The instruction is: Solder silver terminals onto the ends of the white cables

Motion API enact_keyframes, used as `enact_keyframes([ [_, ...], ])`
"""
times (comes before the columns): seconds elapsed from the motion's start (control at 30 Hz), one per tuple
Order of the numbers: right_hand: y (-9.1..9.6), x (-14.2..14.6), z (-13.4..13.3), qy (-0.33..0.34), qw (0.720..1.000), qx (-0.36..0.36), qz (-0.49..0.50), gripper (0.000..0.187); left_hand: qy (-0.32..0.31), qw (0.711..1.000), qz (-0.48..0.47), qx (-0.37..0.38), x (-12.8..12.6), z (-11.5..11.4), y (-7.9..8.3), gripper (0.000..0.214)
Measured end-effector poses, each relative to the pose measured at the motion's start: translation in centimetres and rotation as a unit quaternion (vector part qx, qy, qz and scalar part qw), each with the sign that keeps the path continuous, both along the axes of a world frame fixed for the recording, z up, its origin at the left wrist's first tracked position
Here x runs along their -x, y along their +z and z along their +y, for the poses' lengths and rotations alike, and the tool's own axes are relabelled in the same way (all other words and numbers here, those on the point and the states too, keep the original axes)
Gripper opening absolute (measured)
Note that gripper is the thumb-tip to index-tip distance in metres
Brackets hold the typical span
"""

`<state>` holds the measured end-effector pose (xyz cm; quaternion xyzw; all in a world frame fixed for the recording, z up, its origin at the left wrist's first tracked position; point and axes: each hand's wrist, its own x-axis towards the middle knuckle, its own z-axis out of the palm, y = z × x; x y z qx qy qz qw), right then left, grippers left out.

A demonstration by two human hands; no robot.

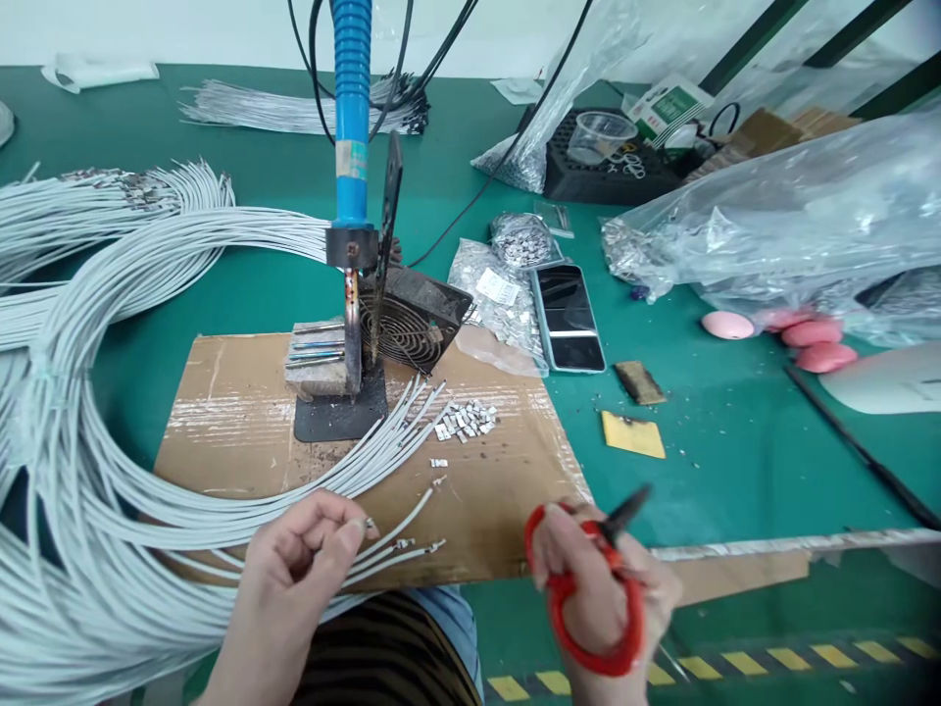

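My left hand (pixel 305 559) is closed in a pinch, with a small shiny metal piece (pixel 370 524) showing at the fingertips. Whether that piece is joined to a wire is hidden by the fingers. Beneath and beside it run white cables (pixel 294 505), a few ending in metal terminals (pixel 404 543). My right hand (pixel 599 588) is wrapped around red-handled scissors (pixel 633 628), whose dark blades point up and to the right, slightly blurred. Small metal connector pieces (pixel 467 420) lie in a pile on the cardboard (pixel 507 490), with one piece (pixel 439 463) apart from them.
A blue soldering iron (pixel 353 108) stands upright over a wire-tipped block (pixel 316 358), beside a dark fan (pixel 416 314). A phone (pixel 568 319), bags of metal parts (pixel 500 294) and a yellow sponge (pixel 633 434) lie to the right. Thick cable bundles (pixel 66 490) fill the left.
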<state>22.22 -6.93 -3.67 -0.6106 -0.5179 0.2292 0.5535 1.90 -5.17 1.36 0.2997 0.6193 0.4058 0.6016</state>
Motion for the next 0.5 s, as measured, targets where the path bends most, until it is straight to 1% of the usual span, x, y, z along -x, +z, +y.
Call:
enact_keyframes([
  [0.1,0.7,-0.2,-0.4,0.033,0.998,0.028,-0.035,0.039,-0.018,1.0,0.01,-0.009,-0.5,0.3,0.4,0.031],
  [0.23,1.2,1.5,-0.4,0.148,0.98,0.07,-0.112,0.039,-0.035,0.999,0.025,-0.005,-1.1,0.5,1.1,0.037],
  [0.3,1.3,2.0,-0.2,0.188,0.969,0.081,-0.14,0.039,-0.039,0.999,0.026,-0.003,-1.2,0.5,1.3,0.039],
  [0.4,1.6,2.1,0.2,0.223,0.959,0.084,-0.157,0.036,-0.044,0.999,0.025,-0.007,-1.2,0.5,1.3,0.042],
  [0.5,1.8,2.0,0.3,0.239,0.955,0.089,-0.15,0.034,-0.042,0.999,0.018,-0.013,-1.2,0.4,1.3,0.041],
])
